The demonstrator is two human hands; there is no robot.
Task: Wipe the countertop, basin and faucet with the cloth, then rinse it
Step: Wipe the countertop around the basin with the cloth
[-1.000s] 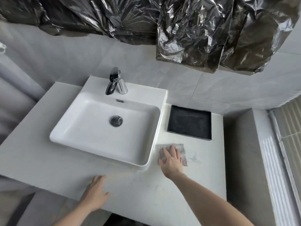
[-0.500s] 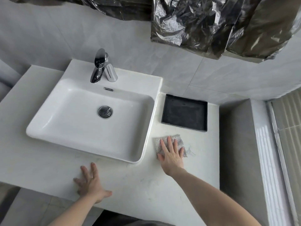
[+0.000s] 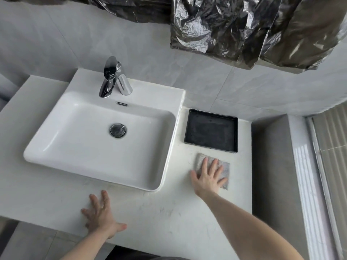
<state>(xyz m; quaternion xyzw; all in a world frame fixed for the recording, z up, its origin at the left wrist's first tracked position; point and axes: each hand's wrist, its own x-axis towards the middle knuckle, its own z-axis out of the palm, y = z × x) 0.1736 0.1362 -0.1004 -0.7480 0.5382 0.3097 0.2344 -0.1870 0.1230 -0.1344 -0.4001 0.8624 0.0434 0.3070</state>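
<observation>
A small grey speckled cloth [image 3: 225, 168] lies flat on the white marbled countertop [image 3: 169, 212], to the right of the basin and just in front of the black tray. My right hand [image 3: 207, 177] presses on it with straight, spread fingers. My left hand [image 3: 102, 217] rests flat on the countertop near its front edge, in front of the basin, fingers spread and holding nothing. The white rectangular basin [image 3: 65, 139] stands on the counter with a round metal drain [image 3: 118, 130]. A chrome faucet [image 3: 109, 77] rises at its back rim.
A shallow black square tray [image 3: 211, 133] sits at the back right of the counter. A grey ledge [image 3: 270, 166] walls off the counter's right end. Crumpled dark plastic sheeting [image 3: 244, 25] hangs overhead against the grey tiled wall.
My right hand has slid the cloth rightward along the counter, away from the basin's corner. My left hand has settled flat near the front edge. The view has shifted too.
</observation>
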